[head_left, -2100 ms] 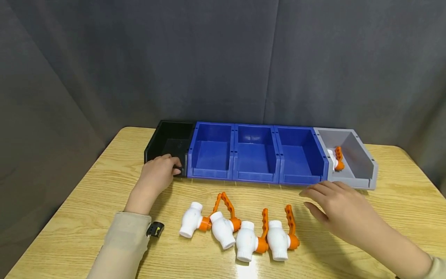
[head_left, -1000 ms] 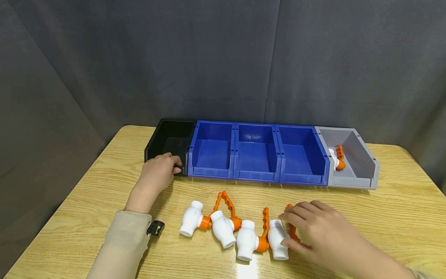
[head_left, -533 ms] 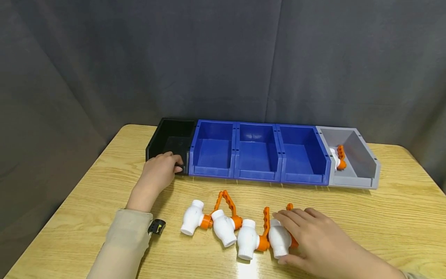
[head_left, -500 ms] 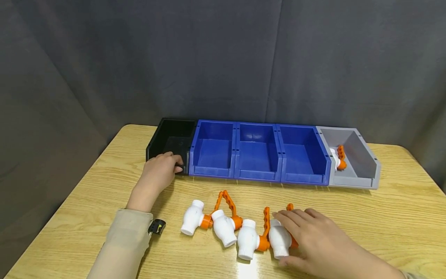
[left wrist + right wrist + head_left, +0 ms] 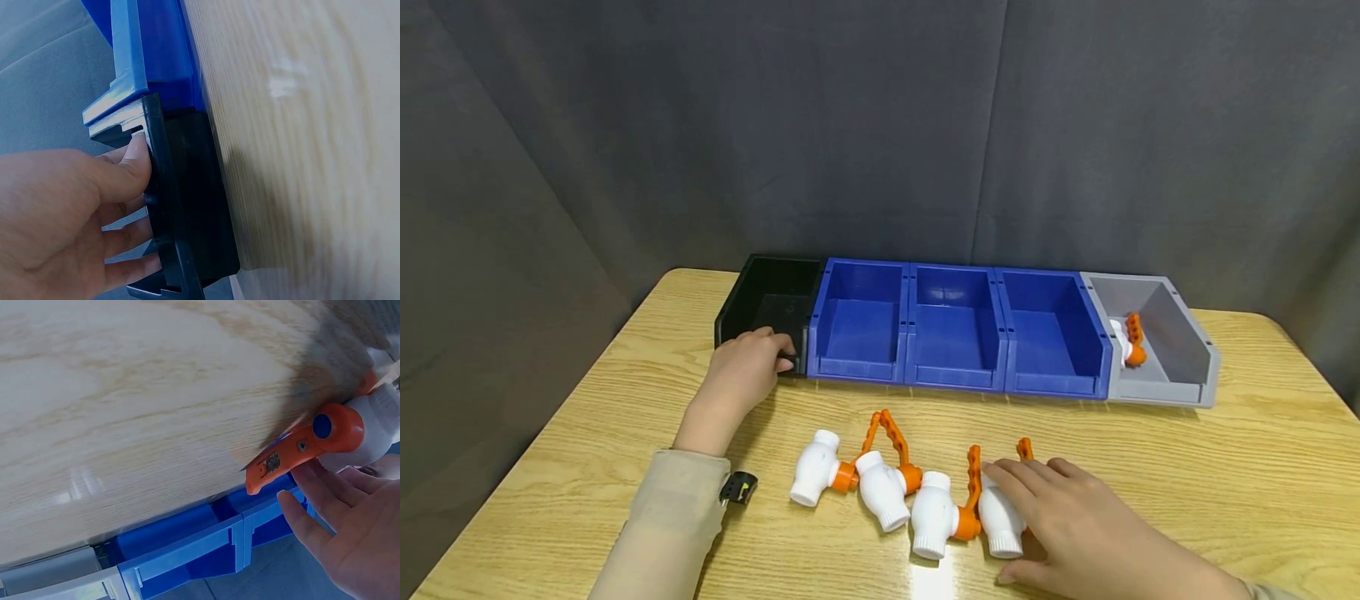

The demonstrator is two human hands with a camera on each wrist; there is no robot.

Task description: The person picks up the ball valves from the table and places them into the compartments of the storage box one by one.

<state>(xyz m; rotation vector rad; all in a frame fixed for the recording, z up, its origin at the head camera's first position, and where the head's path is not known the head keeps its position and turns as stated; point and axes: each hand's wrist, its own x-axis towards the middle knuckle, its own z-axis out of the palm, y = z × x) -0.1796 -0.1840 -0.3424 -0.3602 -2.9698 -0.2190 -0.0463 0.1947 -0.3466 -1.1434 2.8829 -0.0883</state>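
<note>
In the head view my left hand grips the front lip of the black storage bin. The left wrist view shows its thumb on the outer side of the lip and the other fingers over the edge. My right hand reaches over the rightmost white ball valve, fingertips at its upper end and thumb apart below. Much of that valve's orange handle is hidden in the head view but plain in the right wrist view. Left of it lie more white valves: one close by, one tilted, one leftmost.
Three blue bins stand in a row between the black bin and a grey bin. One valve with an orange handle lies inside the grey bin. The wooden table runs back to a dark curtain.
My right hand has come from in front of the grey bin, leftward and nearer, to the rightmost ball valve. Its thumb has just drawn slightly away from it. My left hand stays on the black bin.
</note>
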